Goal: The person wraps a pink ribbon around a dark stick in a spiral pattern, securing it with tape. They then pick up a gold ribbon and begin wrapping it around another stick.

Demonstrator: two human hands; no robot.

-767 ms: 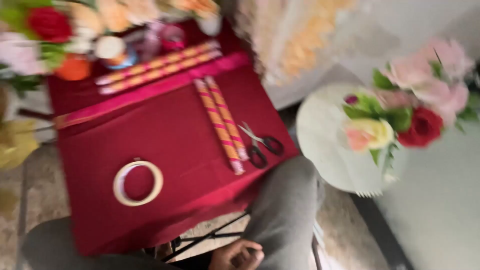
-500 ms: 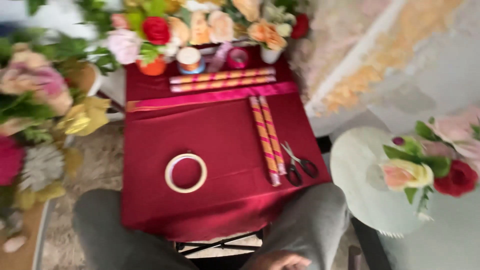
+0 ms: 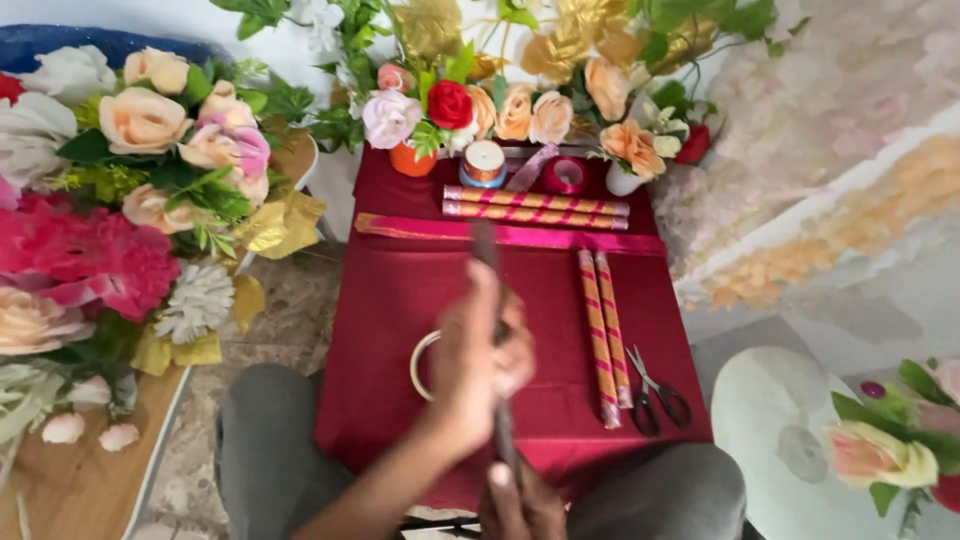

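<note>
In the head view the left hand [image 3: 478, 365] is raised over the near middle of the desk [image 3: 400, 300], its fingers curled shut around a thin dark stick [image 3: 495, 340] that runs from above the knuckles down toward the near edge; the stick is blurred, so what kind of tool it is cannot be told. The right hand [image 3: 520, 500] sits low at the near edge, closed on the lower end of the same stick, with a fingertip showing pale against it. Partly hidden behind the left hand, a white ring [image 3: 420, 365] lies flat on the red cloth that covers the desk. Toward the right edge two striped pink-and-gold sticks [image 3: 603, 335] lie side by side, running from the middle toward the near edge, and black-handled scissors [image 3: 652, 392] lie just beside them, closer to the near right corner. Along the far edge two more striped sticks [image 3: 535, 207] lie crosswise, one against the other, with a pink ribbon band [image 3: 600, 238] stretched across the cloth just nearer than them. Behind these stand a ribbon spool [image 3: 484, 163] and a pink tape roll [image 3: 565, 175], close to the flowers [image 3: 450, 105] at the far edge. The person's grey-clad knees [image 3: 265, 440] flank the near edge of the desk
</note>
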